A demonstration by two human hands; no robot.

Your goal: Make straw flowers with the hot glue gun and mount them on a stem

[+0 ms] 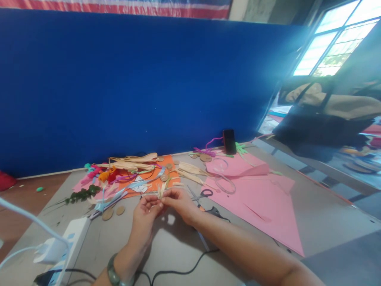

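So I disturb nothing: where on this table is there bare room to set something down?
Bare table right of the pink paper, and between power strip and left forearm, though a black cable crosses it. Crowded beyond the left hand and right hand pinching a pale strip: orange paper, scissors.

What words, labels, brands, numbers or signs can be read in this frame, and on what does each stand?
No text here is legible.
White card on the orange sheet: dark marks, too blurred to read.
White power strip: blue markings, too blurred to read.
Black phone: dark, no text visible.
Pale strips pinched by the left hand and right hand: no print visible.
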